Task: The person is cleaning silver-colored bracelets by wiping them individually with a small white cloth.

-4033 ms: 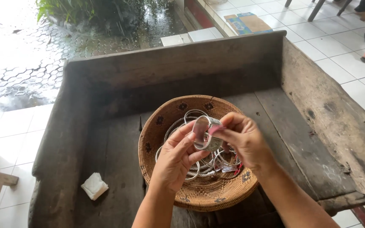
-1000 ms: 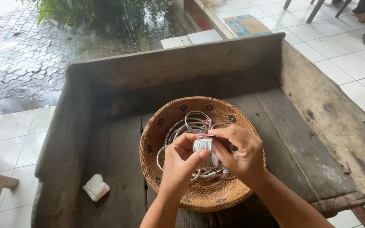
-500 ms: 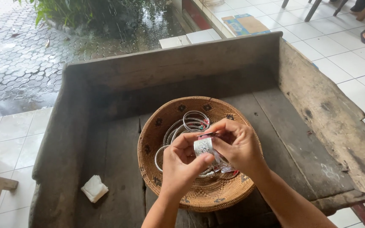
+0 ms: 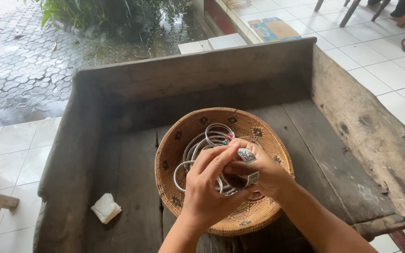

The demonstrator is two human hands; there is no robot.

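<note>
Head view shows both hands meeting over a woven basket, with a wide silver cuff bracelet (image 4: pixel 248 165) between them: the right hand (image 4: pixel 264 174) has its fingers closed around the cuff, whose two engraved ends stick out above and below its knuckles, and the left hand (image 4: pixel 208 189) lays its long fingers across the cuff's side, pressing on it from the near side. Four seconds ago the same piece was held up flat between the fingertips, its oval face toward the camera; a second ago it sat turned edge-on with the fingers pinching it, and now it sits deeper in the right hand's grasp with the open ends spread around that hand, so the work on this cuff looks to have gone from looking it over to bending or fitting it. Directly beneath the grip, the round woven basket (image 4: pixel 179 140) holds a loose heap of thin silver bangles (image 4: pixel 212 138), one with small red and green beads, lying just beyond the fingertips and untouched. The basket rests in a weathered wooden trough (image 4: pixel 352 136), unmoved across the frames. Well to the left of the grip and nearer the person, a crumpled white cloth (image 4: pixel 105 208) lies on the planks. Beyond the trough's far wall are wet paving and plants.
</note>
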